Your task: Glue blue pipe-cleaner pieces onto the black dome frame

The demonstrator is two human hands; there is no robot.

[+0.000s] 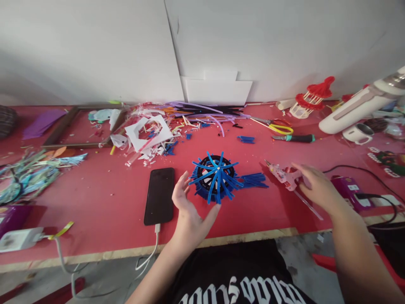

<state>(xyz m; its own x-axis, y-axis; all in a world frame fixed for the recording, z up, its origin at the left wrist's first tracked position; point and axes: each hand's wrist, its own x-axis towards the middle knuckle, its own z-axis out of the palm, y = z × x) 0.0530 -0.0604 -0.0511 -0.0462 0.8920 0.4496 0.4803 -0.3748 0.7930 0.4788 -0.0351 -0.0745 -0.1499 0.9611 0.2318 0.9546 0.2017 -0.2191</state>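
Note:
A round craft of blue fuzzy pipe cleaners [218,179] stands on the red table, its strips fanning out from a raised centre over a black ring. My left hand [191,211] curves around its near left side, with thumb and fingers spread wide; whether they touch it I cannot tell. At the right, my right hand [316,185] has its fingers at the handle of a pink glue gun [284,176], whose nozzle points away to the left. A clear glue stick [308,204] sticks out behind it. Short blue pipe cleaner pieces [255,180] lie between craft and gun.
A black phone [159,196] on a white cable lies left of my left hand. Beyond are paper scraps [148,135], purple and black pipe cleaners [205,110], yellow-handled scissors [280,126] and a cutter [297,138]. A white bottle [357,105] and mug [357,134] stand right.

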